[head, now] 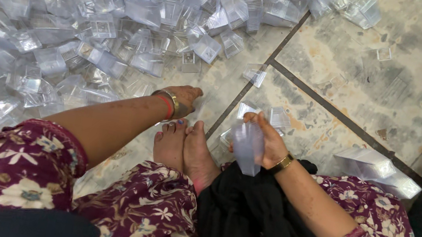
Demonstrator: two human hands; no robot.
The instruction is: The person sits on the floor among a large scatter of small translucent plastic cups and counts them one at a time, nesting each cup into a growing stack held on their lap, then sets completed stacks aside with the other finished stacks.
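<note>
While the left hand [184,98] reached, fingers loosely extended and empty, toward the pile of clear plastic boxes [96,19], nothing was gripped. Well apart from that pile, the right hand [267,142] was closed around a stack of clear boxes [247,146].

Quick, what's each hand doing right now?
Left hand: open, palm down, reaching toward the pile of clear plastic boxes, holding nothing.
Right hand: closed on a clear plastic stack.
</note>
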